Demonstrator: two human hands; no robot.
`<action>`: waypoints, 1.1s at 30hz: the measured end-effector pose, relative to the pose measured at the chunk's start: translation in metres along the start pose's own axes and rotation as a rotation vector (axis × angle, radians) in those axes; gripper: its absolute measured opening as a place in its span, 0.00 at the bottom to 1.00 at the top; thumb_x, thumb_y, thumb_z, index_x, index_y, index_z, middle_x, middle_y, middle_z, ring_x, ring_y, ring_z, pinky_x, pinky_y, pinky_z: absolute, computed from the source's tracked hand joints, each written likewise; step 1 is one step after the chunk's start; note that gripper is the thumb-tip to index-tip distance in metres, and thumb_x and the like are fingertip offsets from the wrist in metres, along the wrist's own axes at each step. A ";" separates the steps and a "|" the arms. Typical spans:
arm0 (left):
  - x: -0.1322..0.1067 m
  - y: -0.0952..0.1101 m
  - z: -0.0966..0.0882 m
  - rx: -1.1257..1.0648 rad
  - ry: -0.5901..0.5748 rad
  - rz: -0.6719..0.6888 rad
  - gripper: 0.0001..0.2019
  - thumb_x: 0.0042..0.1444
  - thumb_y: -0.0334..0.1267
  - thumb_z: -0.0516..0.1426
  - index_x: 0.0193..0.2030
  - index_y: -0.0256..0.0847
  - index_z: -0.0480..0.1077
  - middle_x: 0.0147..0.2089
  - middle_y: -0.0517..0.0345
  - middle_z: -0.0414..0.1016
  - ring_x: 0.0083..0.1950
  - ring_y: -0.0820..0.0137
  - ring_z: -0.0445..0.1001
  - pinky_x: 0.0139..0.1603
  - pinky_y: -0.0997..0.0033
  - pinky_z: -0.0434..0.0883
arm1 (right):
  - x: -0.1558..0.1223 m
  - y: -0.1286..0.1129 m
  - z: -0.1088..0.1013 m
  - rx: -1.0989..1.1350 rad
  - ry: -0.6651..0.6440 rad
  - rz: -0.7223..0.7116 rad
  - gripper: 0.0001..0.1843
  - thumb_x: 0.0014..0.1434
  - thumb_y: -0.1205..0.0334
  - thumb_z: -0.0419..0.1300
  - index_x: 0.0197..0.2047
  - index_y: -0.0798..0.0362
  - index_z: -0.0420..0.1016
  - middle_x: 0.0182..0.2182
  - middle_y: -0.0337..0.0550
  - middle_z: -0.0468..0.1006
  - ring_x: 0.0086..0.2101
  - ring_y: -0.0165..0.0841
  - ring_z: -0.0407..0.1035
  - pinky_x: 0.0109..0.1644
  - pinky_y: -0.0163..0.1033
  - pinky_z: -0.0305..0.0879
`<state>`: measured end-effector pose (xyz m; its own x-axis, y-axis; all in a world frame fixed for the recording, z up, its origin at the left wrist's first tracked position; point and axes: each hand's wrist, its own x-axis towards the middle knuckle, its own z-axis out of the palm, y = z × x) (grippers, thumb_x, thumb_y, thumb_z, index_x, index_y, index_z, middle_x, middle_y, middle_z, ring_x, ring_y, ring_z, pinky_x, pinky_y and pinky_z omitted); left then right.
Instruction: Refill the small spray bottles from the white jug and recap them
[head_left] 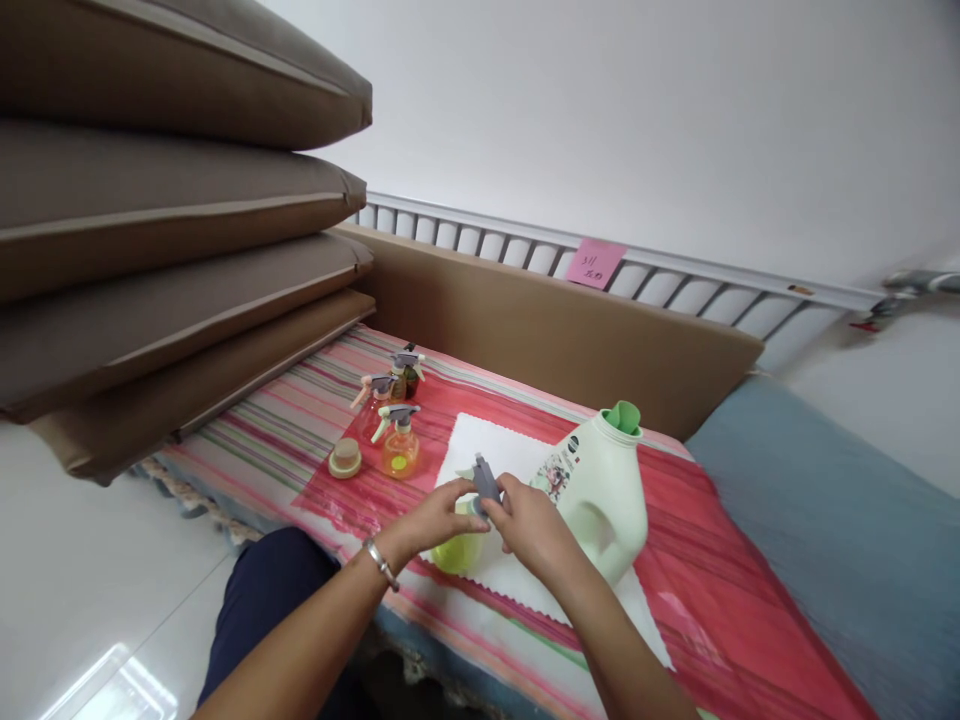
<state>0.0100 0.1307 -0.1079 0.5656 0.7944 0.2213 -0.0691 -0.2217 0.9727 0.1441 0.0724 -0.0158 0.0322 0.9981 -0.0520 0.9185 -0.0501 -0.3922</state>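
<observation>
A small spray bottle [455, 555] with yellow-green liquid stands on a white scalloped-edge sheet [525, 580]. My left hand [431, 518], with a silver bracelet at the wrist, closes around the bottle's neck. My right hand [536, 525] grips the grey trigger head [486, 478] at its top; the join between head and bottle is partly hidden by fingers. Just right of my hands is a large pale green jug [619, 490] with a green spout in its mouth. To the left stand an orange spray bottle [401, 455], a pink one [373, 415] and darker bottles [405, 380].
A round pale cap [345, 458] lies left of the orange bottle. Red sheeting [697, 570] covers part of the striped cloth [277, 430]. Stacked brown cushions [187, 190] rise at left. A brown board [540, 325] and white radiator [480, 235] with a pink note [596, 262] stand behind.
</observation>
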 end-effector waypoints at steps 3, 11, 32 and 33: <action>-0.002 -0.004 0.005 0.002 0.118 -0.012 0.23 0.38 0.44 0.68 0.42 0.39 0.71 0.44 0.54 0.74 0.49 0.59 0.69 0.53 0.62 0.62 | 0.000 -0.001 0.000 -0.001 -0.010 0.006 0.04 0.57 0.61 0.51 0.33 0.52 0.64 0.22 0.37 0.73 0.18 0.28 0.66 0.26 0.33 0.50; -0.001 0.001 -0.004 -0.052 -0.025 -0.026 0.21 0.39 0.45 0.67 0.41 0.41 0.73 0.44 0.56 0.75 0.48 0.61 0.70 0.52 0.64 0.64 | 0.002 -0.003 -0.001 -0.016 -0.016 0.012 0.06 0.58 0.61 0.50 0.35 0.52 0.65 0.22 0.37 0.74 0.19 0.29 0.68 0.27 0.33 0.51; 0.001 -0.001 -0.004 -0.084 -0.112 -0.037 0.22 0.36 0.44 0.68 0.41 0.40 0.75 0.42 0.56 0.77 0.49 0.58 0.70 0.54 0.61 0.63 | 0.000 -0.006 -0.003 -0.038 -0.042 0.014 0.06 0.58 0.61 0.51 0.36 0.52 0.66 0.23 0.38 0.75 0.20 0.29 0.68 0.27 0.32 0.51; 0.001 -0.002 -0.003 -0.071 -0.070 -0.039 0.25 0.34 0.42 0.69 0.42 0.40 0.74 0.44 0.55 0.76 0.50 0.58 0.69 0.55 0.61 0.62 | 0.000 -0.006 -0.003 -0.038 -0.042 0.013 0.06 0.58 0.61 0.51 0.36 0.52 0.66 0.23 0.38 0.75 0.21 0.29 0.68 0.27 0.32 0.51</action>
<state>0.0078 0.1336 -0.1091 0.6248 0.7598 0.1798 -0.1026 -0.1484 0.9836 0.1393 0.0732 -0.0108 0.0286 0.9950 -0.0954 0.9325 -0.0610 -0.3560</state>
